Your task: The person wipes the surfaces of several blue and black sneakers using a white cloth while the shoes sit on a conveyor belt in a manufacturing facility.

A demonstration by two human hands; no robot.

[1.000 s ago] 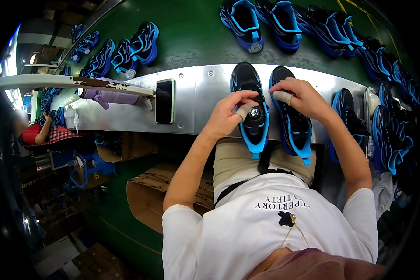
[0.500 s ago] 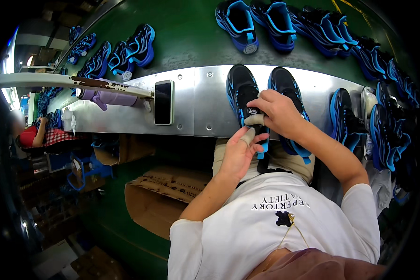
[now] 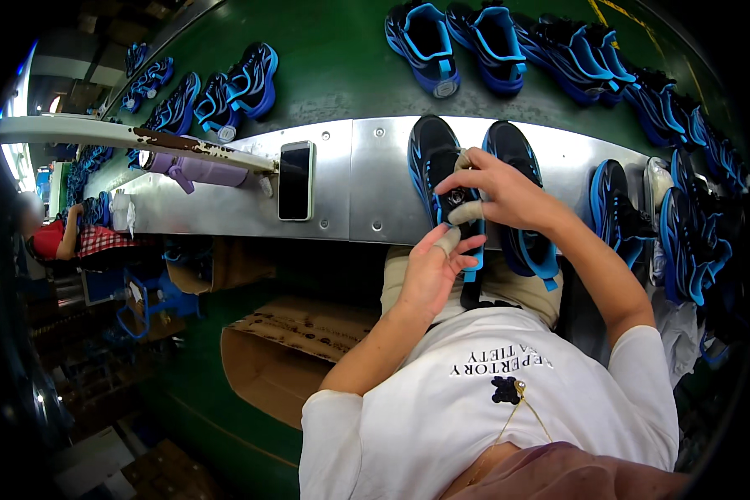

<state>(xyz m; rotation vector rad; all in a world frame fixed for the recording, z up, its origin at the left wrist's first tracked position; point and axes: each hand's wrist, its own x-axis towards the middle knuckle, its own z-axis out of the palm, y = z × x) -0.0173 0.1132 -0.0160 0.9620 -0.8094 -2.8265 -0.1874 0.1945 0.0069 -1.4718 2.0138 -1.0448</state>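
Note:
A black-and-blue sneaker lies on the metal bench ledge, toe pointing away from me, under both hands. My right hand reaches over its laces from the right, index finger and thumb spread apart around the round tongue badge. Close by the shoe's opening, my left hand has its fingertips bent together near the right thumb; whatever they pinch is too small to make out. Both hands wear beige finger covers. To the right, partly behind my right forearm, sits a second matching sneaker.
A phone and a lilac bottle lie left on the ledge, beneath a chipped metal bar. More sneakers line the green surface beyond; others stand right. Below is an open carton. A co-worker sits far left.
My right hand's fingers have spread apart, with the index finger shifted forward over the laces, uncovering more of the tongue badge. The left hand has barely moved.

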